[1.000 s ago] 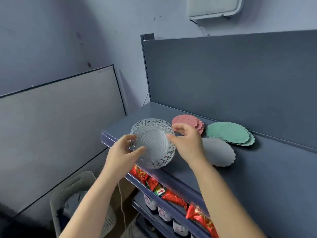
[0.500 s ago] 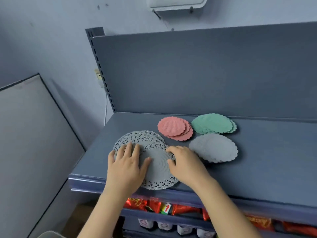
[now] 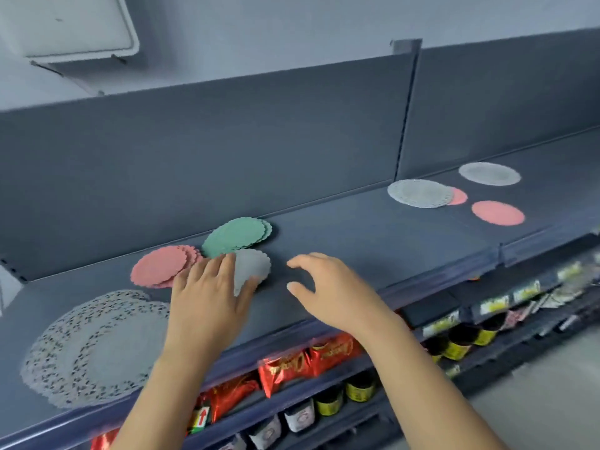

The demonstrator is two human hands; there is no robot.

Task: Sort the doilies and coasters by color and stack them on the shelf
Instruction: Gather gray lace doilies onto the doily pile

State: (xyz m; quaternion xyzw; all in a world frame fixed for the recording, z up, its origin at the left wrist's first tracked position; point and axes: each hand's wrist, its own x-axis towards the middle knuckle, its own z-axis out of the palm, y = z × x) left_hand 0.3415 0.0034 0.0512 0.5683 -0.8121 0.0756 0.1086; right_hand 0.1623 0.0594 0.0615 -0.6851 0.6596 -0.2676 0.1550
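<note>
On the dark shelf (image 3: pixel 373 235), a stack of white lace doilies (image 3: pixel 97 345) lies at the front left. Behind it sit a pink coaster stack (image 3: pixel 159 266), a green coaster stack (image 3: pixel 237 233) and a grey coaster stack (image 3: pixel 255 266). My left hand (image 3: pixel 207 297) hovers flat, fingers spread, over the grey stack's left part, holding nothing. My right hand (image 3: pixel 328 287) is open above bare shelf to the right. Farther right lie a white doily (image 3: pixel 418 193) partly over a pink coaster (image 3: pixel 459 196), another pink coaster (image 3: pixel 498 212) and another white doily (image 3: pixel 488 173).
A dark back panel (image 3: pixel 227 151) rises behind the shelf, with an upright post (image 3: pixel 406 108) between two sections. Lower shelves hold red snack packs (image 3: pixel 292 365) and dark jars with yellow labels (image 3: pixel 461 342). A white box (image 3: pixel 65 24) hangs on the wall at top left.
Both hands have let go of the lace doily, which now lies on the stack at the left. The view has swung right, and both hands have moved rightward.
</note>
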